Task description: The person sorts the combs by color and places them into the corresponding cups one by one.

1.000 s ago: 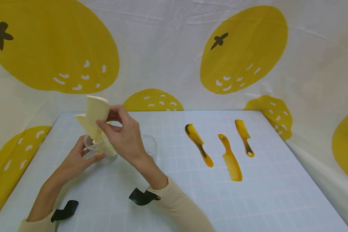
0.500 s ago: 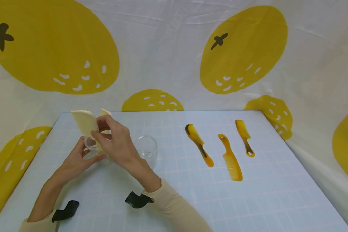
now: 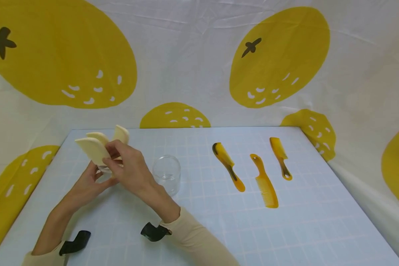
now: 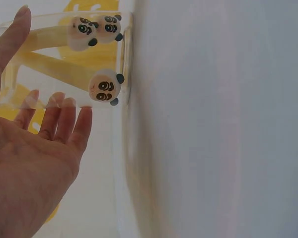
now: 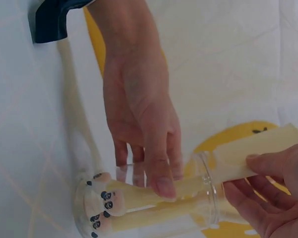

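My left hand (image 3: 83,190) holds a clear glass (image 4: 126,59) around its side, at the left of the table. My right hand (image 3: 134,168) pinches a cream spatula (image 3: 94,150) by its blade, above the glass's rim. Two more cream spatulas, one behind it (image 3: 99,137) and one farther right (image 3: 121,134), stick up from the same glass. Through the glass wall in the left wrist view, panda-face handle ends (image 4: 105,88) show near the base. In the head view the right hand and the blades hide much of the glass.
A second clear glass (image 3: 167,175) stands right of my hands. Farther right lie three amber combs, one with dark marks (image 3: 227,166), one in the middle (image 3: 266,181) and one at the back (image 3: 280,159). A white fruit-patterned cloth (image 3: 186,55) hangs behind the table.
My right hand has lowered the spatula into the glass and shifted slightly left, turning the blade. More of the second glass shows. My left hand has stayed in place.
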`<state>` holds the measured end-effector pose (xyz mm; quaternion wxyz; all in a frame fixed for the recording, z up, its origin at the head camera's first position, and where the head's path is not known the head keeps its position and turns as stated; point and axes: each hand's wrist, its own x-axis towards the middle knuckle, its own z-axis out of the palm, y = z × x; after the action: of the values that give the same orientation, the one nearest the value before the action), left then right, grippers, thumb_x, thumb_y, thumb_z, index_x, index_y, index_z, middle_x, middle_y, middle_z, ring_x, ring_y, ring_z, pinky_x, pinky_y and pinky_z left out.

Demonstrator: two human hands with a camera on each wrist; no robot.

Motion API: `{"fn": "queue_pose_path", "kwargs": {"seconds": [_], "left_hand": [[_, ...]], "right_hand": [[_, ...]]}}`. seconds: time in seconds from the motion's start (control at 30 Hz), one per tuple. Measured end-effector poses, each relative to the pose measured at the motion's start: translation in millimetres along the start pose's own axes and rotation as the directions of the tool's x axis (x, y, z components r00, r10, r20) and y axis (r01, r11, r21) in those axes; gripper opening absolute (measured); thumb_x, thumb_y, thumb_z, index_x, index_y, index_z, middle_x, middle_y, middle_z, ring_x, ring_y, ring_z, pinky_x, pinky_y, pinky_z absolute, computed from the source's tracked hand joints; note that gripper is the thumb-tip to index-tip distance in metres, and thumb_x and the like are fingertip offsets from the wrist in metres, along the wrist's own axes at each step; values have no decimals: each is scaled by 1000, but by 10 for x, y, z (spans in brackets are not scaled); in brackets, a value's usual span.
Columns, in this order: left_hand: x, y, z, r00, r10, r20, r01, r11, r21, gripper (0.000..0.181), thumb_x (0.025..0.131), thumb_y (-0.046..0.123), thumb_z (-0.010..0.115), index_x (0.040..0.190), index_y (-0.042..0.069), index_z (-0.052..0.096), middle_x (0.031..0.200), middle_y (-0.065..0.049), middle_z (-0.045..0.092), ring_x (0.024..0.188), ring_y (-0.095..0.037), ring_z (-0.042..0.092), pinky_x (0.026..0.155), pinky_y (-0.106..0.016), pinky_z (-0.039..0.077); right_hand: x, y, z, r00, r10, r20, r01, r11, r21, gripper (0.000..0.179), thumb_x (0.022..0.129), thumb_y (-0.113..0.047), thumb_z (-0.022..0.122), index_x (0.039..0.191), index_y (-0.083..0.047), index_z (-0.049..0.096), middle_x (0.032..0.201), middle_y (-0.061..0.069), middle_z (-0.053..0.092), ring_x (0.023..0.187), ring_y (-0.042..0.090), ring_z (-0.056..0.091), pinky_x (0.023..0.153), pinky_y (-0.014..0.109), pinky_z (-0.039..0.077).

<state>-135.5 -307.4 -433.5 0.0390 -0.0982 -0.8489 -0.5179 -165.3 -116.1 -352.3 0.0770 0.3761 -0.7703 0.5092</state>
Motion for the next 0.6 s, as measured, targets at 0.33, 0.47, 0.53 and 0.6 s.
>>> {"fn": "queue_pose_path", "kwargs": {"seconds": [0.33, 0.47, 0.53, 0.6], "left_hand": [[-13, -9, -2, 1000, -23, -4, 23, 1000, 0, 96, 93, 13, 77, 164, 29, 14, 152, -4, 29, 125, 1, 30, 104, -82, 24], [-16, 1, -2, 999, -36, -1, 36, 999, 4, 97, 93, 14, 77, 164, 28, 13, 153, -10, 27, 129, -4, 30, 105, -82, 23], [-16, 4, -7, 999, -44, 0, 44, 999, 7, 97, 93, 15, 78, 164, 27, 13, 154, -12, 27, 132, -8, 30, 106, -81, 23], [-17, 17, -15, 998, -56, 1, 56, 998, 8, 95, 93, 16, 78, 163, 24, 14, 155, -14, 27, 136, -14, 29, 107, -81, 23]], "right_hand": [[-48, 18, 57, 1000, 5, -25, -9, 985, -172, 19, 94, -10, 77, 109, -4, 67, 101, 2, 72, 91, 1, 65, 83, 1, 45], [-79, 0, 31, 999, 4, -50, -12, 986, -167, 21, 93, -9, 77, 110, -1, 66, 100, 5, 70, 90, 3, 65, 81, 1, 46], [-91, -16, 5, 999, 1, -48, -9, 985, -171, 21, 94, -9, 76, 110, -1, 65, 100, 5, 69, 90, 4, 64, 81, 1, 46], [-105, -34, -28, 999, -5, -37, -1, 985, -171, 20, 95, -9, 74, 111, -1, 65, 101, 5, 69, 90, 3, 64, 81, 1, 46]]}}
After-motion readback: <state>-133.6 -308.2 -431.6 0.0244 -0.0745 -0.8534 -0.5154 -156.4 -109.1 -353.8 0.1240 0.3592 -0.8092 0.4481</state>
